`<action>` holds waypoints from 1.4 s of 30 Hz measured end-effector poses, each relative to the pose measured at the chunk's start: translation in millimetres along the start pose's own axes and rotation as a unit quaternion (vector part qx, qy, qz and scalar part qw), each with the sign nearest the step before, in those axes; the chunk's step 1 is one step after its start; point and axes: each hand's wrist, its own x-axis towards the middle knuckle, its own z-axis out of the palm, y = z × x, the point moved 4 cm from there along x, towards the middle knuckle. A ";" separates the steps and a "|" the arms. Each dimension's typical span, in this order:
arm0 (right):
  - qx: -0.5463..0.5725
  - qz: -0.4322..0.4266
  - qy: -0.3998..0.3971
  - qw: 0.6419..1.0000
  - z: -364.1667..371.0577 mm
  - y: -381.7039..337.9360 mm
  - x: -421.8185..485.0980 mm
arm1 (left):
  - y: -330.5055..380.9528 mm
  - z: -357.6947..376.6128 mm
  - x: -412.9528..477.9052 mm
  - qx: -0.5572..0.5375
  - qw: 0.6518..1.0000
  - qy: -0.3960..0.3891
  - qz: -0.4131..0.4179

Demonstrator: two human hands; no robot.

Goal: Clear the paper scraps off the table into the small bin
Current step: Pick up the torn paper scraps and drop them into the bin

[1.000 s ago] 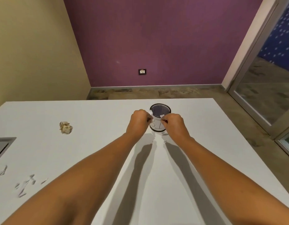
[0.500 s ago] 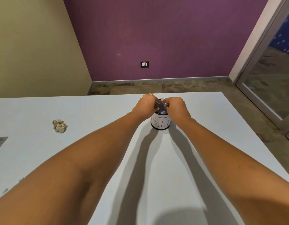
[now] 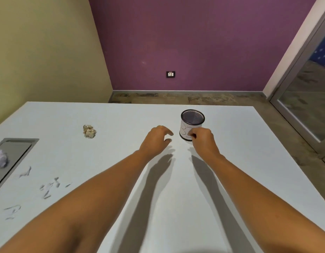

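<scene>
The small round black mesh bin with a white paper label stands upright on the white tabletop, with a crumpled beige paper ball and thin torn paper scraps lying well to its left. The left hand hovers beside it, fingers loosely apart and empty; the right hand curls its fingers at the bin's lower front, and I cannot tell whether they hold anything

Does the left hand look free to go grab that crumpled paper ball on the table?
Probably yes. The left hand is empty, fingers loose, and only bare table lies between it and the crumpled ball.
</scene>
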 end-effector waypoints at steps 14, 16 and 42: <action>-0.012 -0.107 -0.181 0.978 160.9 -74.3 -197.0 | -140.7 -55.0 -225.6 -0.039 0.987 0.077 -0.138; 0.001 -0.114 -0.194 0.974 175.5 -88.5 -216.5 | -157.6 -77.4 -249.0 -0.049 0.978 0.123 -0.161; -0.137 -0.202 -0.284 0.927 264.8 -190.5 -301.1 | -253.9 -100.0 -382.9 0.152 0.940 0.137 -0.274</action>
